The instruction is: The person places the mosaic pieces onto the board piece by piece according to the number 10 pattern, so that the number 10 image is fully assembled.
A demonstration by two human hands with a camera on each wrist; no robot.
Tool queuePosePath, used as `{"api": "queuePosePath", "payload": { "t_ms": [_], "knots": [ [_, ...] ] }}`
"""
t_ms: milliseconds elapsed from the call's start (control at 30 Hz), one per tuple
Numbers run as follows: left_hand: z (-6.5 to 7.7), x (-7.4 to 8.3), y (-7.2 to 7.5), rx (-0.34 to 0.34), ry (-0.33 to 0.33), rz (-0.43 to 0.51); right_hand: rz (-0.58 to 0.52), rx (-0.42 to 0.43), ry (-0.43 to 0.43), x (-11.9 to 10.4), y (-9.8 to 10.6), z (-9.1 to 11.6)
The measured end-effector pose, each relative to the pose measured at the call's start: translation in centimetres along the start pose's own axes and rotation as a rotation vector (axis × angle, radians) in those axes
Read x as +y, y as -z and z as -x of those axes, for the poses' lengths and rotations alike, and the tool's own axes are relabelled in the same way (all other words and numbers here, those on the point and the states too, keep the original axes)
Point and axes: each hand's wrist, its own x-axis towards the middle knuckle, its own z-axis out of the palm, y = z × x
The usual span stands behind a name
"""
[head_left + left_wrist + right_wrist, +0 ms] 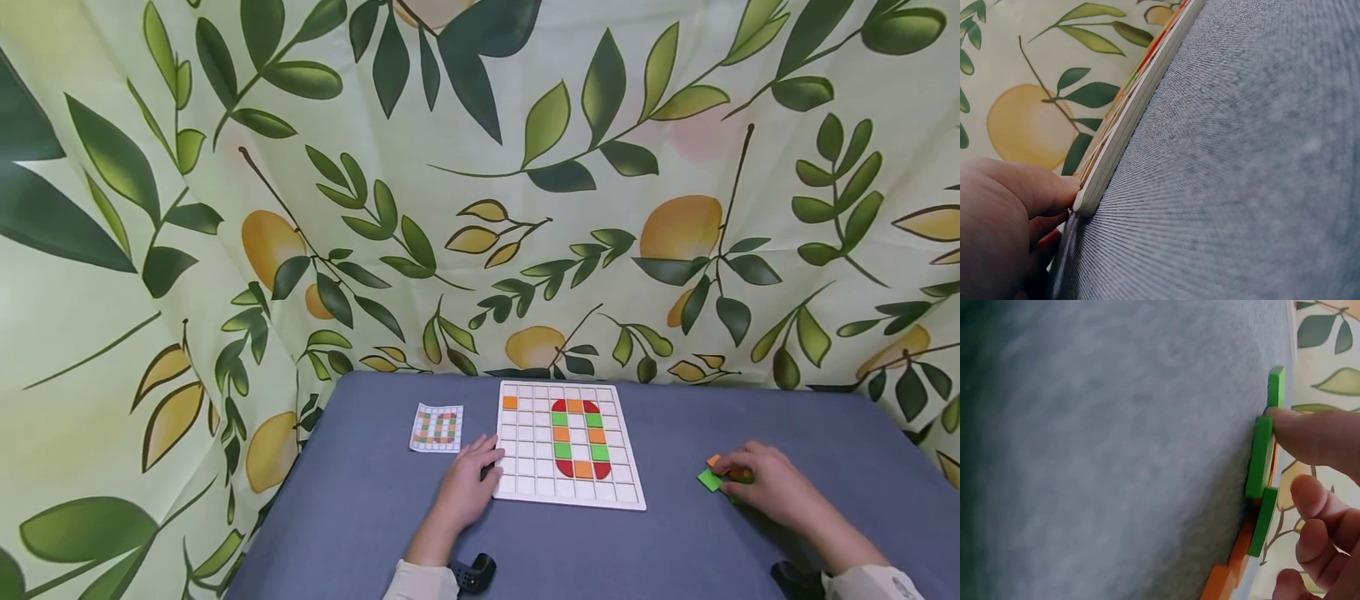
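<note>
One white gridded board (536, 450) lies flat on a blue-grey tabletop (360, 508), slightly skewed, its face ruled into small squares. On it, red rounded corners, orange squares and green squares make a tall ring (560, 434) right of the middle, with bare cells inside. A single orange square (510, 403) sits alone in the far left corner cell.

The left hand (468, 483) rests at the board's left edge, fingers loosely bent and touching the rim; in the left wrist view the thumb meets a corner. The right hand (765, 482) is well to the right, over loose tiles, some overlapping: a green tile (709, 481), an orange tile (713, 460) and others partly covered. Its fingers are bent and one touches green; I cannot tell whether they pinch a tile.

The board's far edge comes near the table's back edge, by a leaf-printed cloth (465, 100). A small patterned card (437, 428) lies just left of it. A wide stretch of tabletop separates board and tiles, with more along the near side
</note>
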Motion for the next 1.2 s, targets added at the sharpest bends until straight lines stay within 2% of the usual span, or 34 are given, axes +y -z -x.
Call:
{"api": "queuePosePath", "payload": {
  "t_ms": [100,233,367,500,700,967,1200],
  "knots": [
    [-0.1,0.0,0.1,0.0,-0.001,-0.002,-0.005,-0.018,0.013,-0.4,0.1,-0.3],
    [-0.2,0.0,0.1,0.002,0.0,-0.001,-0.003,-0.074,-0.018,-1.1,0.2,-0.8],
    [-0.1,0.0,0.1,0.001,0.006,0.006,0.039,-0.089,-0.039,-2.1,0.2,-1.0],
    [0.0,0.1,0.1,0.0,0.014,0.009,0.077,-0.075,-0.01,-2.7,-0.3,-1.1],
    [0.0,0.1,0.0,0.004,0.013,0.018,0.07,-0.046,0.03,-3.1,-0.5,-1.6],
    [-0.2,0.0,0.0,0.013,-0.003,0.014,0.026,-0.018,0.145,-3.4,-0.8,-1.7],
    [-0.1,0.1,0.1,-0.005,0.008,0.014,-0.009,-0.132,0.002,-3.0,-0.5,-2.1]
  ]
}}
